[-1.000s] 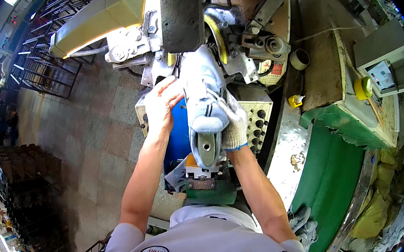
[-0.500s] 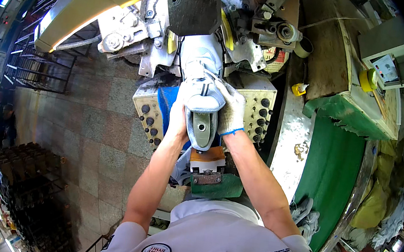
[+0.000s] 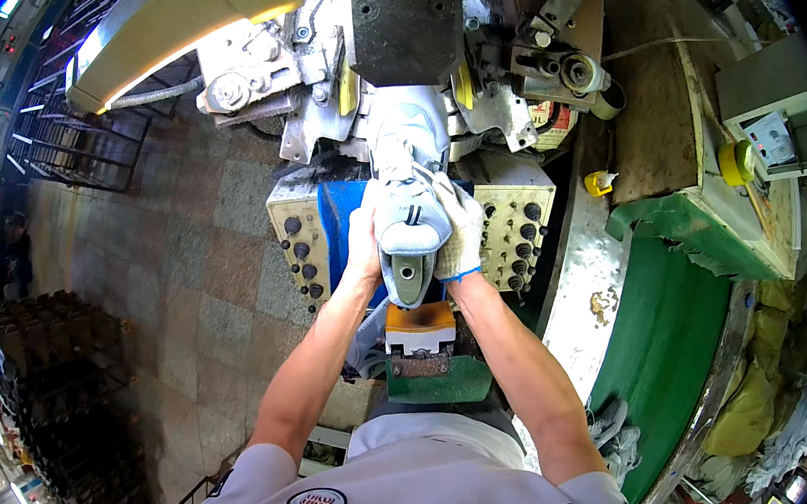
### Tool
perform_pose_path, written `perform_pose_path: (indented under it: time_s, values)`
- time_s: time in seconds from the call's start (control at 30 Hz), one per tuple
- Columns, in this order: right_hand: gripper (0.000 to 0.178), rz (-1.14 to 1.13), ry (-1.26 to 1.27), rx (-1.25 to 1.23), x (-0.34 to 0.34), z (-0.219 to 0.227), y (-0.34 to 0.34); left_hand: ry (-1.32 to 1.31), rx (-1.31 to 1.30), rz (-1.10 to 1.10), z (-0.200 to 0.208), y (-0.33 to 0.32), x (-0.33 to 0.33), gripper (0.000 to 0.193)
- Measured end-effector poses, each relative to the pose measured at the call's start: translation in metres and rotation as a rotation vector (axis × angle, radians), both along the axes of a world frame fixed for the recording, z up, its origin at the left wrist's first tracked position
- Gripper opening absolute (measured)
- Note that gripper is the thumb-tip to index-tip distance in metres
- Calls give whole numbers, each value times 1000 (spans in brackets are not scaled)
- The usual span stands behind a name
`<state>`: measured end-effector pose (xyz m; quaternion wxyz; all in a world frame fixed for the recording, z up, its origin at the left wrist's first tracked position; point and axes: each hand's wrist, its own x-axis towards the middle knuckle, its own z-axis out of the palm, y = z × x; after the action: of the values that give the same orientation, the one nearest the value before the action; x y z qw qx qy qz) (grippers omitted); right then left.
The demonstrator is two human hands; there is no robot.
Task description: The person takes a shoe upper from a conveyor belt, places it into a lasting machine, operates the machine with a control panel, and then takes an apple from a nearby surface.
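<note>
A light blue-grey sneaker upper (image 3: 411, 223) on a green shoe last (image 3: 408, 275) is held between my two hands, its heel end toward me. My bare left hand (image 3: 366, 232) grips its left side. On its right side my right hand (image 3: 460, 231), in a white knit glove with a blue cuff edge, is closed round it. The toe end lies among the metal clamps of a machine, under a dark metal block (image 3: 399, 15) that hides the tip. Just below the heel is an orange-brown pad (image 3: 421, 323) on a metal bracket.
Knob panels (image 3: 510, 230) flank the shoe. A yellowish machine arm (image 3: 186, 14) hangs at the upper left. On the right runs a green conveyor belt (image 3: 659, 344) with grey shoes (image 3: 611, 429) on it. Dark racks (image 3: 58, 361) stand on the left.
The whole view has shifted slightly, moving machine and shoe a little right and down. Both hands keep hold of the shoe, whose heel has tipped so that less of the green last shows.
</note>
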<state>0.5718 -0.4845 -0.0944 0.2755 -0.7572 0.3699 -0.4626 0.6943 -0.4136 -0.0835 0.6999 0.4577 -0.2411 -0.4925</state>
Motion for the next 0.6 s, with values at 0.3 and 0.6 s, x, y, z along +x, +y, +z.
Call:
perform_pose_path:
  time_s: [0.3, 0.6]
  values:
    - [31, 40, 38, -35, -4, -3, -8, -157, -87, 22, -11, -1, -1, 38]
    - [45, 54, -586, 937, -45, 19, 2, 27, 398, -146, -55, 43, 21, 72]
